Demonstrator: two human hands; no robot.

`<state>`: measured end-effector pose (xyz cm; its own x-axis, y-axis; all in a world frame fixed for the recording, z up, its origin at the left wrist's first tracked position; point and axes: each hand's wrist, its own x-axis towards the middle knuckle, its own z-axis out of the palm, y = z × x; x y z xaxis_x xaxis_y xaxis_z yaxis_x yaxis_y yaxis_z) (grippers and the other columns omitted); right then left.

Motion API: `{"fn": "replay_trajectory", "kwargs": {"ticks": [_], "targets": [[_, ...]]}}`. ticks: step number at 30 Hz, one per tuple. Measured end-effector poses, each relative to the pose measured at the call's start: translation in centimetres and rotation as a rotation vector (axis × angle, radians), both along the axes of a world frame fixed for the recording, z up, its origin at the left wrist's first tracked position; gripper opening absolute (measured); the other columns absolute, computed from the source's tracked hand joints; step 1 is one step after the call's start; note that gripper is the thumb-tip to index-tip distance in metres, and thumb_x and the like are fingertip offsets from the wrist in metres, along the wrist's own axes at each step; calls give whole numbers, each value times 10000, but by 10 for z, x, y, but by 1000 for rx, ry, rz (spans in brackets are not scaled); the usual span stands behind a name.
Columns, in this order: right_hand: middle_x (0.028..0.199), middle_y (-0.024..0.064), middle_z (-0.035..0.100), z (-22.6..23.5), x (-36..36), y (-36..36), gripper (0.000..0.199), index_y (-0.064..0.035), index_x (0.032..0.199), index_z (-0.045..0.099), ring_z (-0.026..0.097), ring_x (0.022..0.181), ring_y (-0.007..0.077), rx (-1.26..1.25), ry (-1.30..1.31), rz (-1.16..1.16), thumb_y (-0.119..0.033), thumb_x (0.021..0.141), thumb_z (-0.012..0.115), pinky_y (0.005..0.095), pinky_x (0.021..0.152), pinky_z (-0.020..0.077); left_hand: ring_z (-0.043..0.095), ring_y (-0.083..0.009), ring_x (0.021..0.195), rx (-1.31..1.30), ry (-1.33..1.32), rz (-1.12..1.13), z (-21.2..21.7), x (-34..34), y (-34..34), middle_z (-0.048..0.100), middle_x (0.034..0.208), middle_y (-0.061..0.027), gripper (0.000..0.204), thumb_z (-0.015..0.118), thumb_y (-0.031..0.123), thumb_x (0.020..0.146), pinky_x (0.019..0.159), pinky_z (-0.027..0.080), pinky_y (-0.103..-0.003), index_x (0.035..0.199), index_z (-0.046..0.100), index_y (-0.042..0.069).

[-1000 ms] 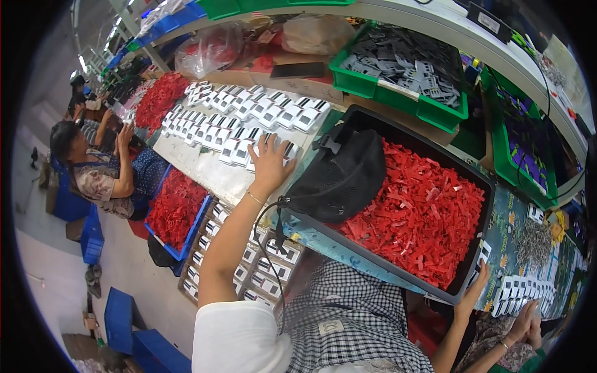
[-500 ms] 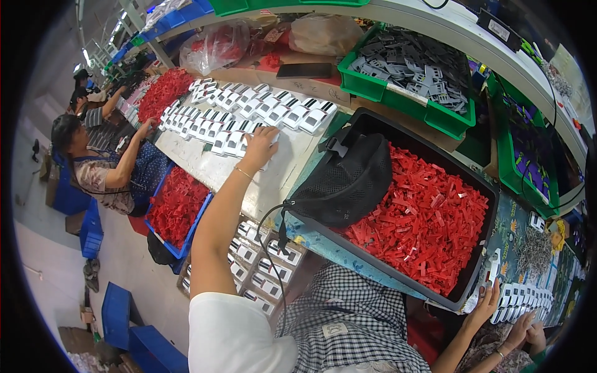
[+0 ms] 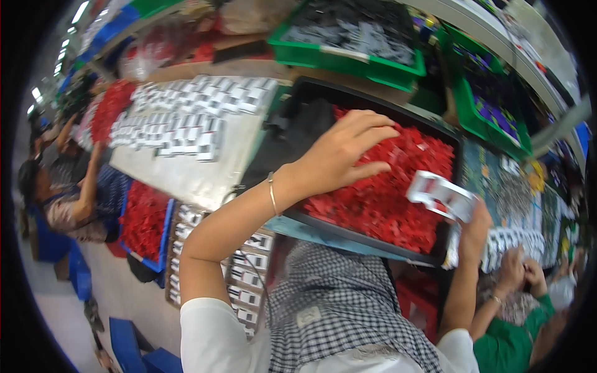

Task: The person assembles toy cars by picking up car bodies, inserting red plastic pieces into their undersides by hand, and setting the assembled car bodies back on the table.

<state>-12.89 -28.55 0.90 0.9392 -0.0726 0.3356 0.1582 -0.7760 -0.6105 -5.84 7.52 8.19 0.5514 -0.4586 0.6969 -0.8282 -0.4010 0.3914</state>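
My left hand point(image 3: 348, 152) is over the red plastic pieces point(image 3: 398, 208) in a large black bin point(image 3: 367, 239). Its fingers are apart and hold nothing. To the right of it, my right hand point(image 3: 476, 230) grips a white plastic housing point(image 3: 441, 196) by one end. The housing has rectangular openings and is held tilted above the bin's right side. A black mesh bag point(image 3: 292, 133) lies in the bin's left part, partly behind my left forearm.
Rows of white housings point(image 3: 186, 133) cover the left table; more fill a tray point(image 3: 249, 280) below. Green bins point(image 3: 348, 59) hold grey and purple parts at the back. A blue bin point(image 3: 163, 239) has red pieces. Co-workers sit left point(image 3: 74, 199) and right point(image 3: 516, 336).
My left hand has left the rows of housings and come right over the red pieces. My right hand has risen with the white housing toward the bin. The whole view has shifted.
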Motion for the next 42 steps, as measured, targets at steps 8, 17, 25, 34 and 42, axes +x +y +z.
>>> {"fn": "replay_trajectory", "kwargs": {"ticks": [8,17,25,34,42], "targets": [[972,63,655,62,63,92,265,28,1144,600,632,864,135,628,205,345,-173,996,510,265,714,537,589,-74,841,-278,1048,-498,-47,59,-57,649,946,-36,344,610,251,940,705,483,-222,1167,632,-6],[935,98,626,11,69,129,209,-62,1007,665,635,877,242,-281,198,712,-67,799,688,350,706,525,651,-134,747,-876,1227,-121,-80,82,-44,666,911,-80,290,548,242,971,620,533,-281,1079,592,-23],[917,72,605,24,76,127,154,-62,888,679,598,920,275,-337,5,711,-46,740,717,386,747,518,650,-127,736,-1009,1236,-129,-77,80,-41,666,904,-58,262,515,241,989,634,548,-293,1062,619,12],[852,35,607,34,119,151,150,-85,840,677,589,773,228,-445,-506,393,-66,701,730,354,661,484,631,-138,784,-923,1255,-150,-87,66,-50,629,911,-55,325,500,327,994,613,572,-314,1033,606,22],[754,44,559,8,127,153,76,-91,768,645,569,754,238,-525,-587,354,-82,693,653,361,621,467,632,-164,823,-839,1205,-58,-97,59,-65,621,968,-89,350,470,305,1011,635,583,-330,1091,585,-16]]}}
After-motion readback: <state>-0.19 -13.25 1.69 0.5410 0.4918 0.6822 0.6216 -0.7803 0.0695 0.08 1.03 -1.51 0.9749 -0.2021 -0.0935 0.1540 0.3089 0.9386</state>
